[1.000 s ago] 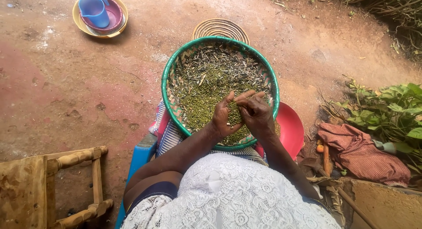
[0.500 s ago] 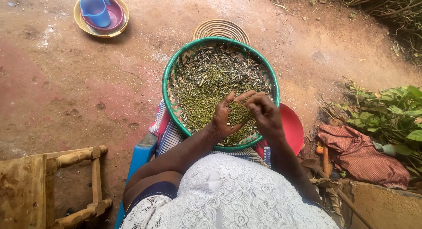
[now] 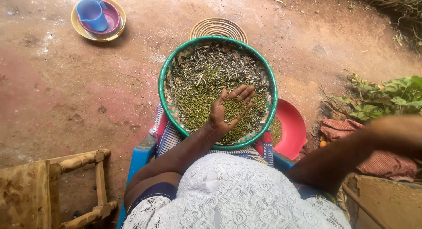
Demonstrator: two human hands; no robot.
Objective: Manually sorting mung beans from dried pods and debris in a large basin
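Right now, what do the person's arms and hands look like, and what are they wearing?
Both arms are bare from above the elbow down, with no gloves, rings or bracelets that can be seen. The left hand shows clearly. The right arm is blurred, and its hand is out of view. Short dark sleeves end at the upper arms. Over the lap lies white lace cloth with a flower pattern.

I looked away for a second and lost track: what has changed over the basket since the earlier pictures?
The right hand has left the basket, swinging out to the person's right, now blurred, its grip not readable. The left hand has opened palm up over the basket, with green seeds lying in it. Unchanged: the basket on the lap, the red bowl, the blue jug and the wooden stool.
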